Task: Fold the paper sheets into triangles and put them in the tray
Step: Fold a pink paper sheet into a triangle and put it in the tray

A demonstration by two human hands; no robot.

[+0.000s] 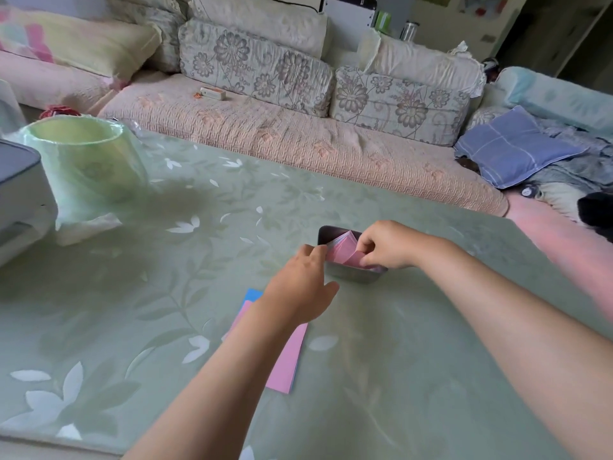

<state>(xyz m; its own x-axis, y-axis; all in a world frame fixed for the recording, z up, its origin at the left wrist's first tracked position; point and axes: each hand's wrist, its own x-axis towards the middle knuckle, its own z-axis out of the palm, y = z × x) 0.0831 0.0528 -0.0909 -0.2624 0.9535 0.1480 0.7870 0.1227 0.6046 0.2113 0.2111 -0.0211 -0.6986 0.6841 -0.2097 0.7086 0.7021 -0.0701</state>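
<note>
Head view, table [232, 200]: a wide top under a pale green cover with a leaf and flower pattern; everything for the job sits on its near half.
Sofa [265, 134]: runs along the far side of the table, with flowered cushions against its back.
Green bin [83, 154]: stands on the table's far left with a thin plastic liner, well apart from the hands.
Flat sheets [288, 356]: a small stack lying on the table nearer the person than the tray, pink on top with a blue edge showing. The left forearm crosses over it.
Left hand [298, 280]: reaches forward with its back up and thumb spread to the right. Its fingertips are at the tray's left rim, but I cannot tell whether they grip it or only rest there.
Right hand [388, 247]: comes in from the right over the tray, wrist bent, fingers curled down and pinching a pink folded piece.
Tray [351, 277]: a small dark metal box between the two hands, just beyond the flat sheets.
Folded pink papers [341, 249]: standing packed inside the tray, points up.
Pink folded piece [353, 260]: inside the tray at its near right, held by the right fingertips.
</note>
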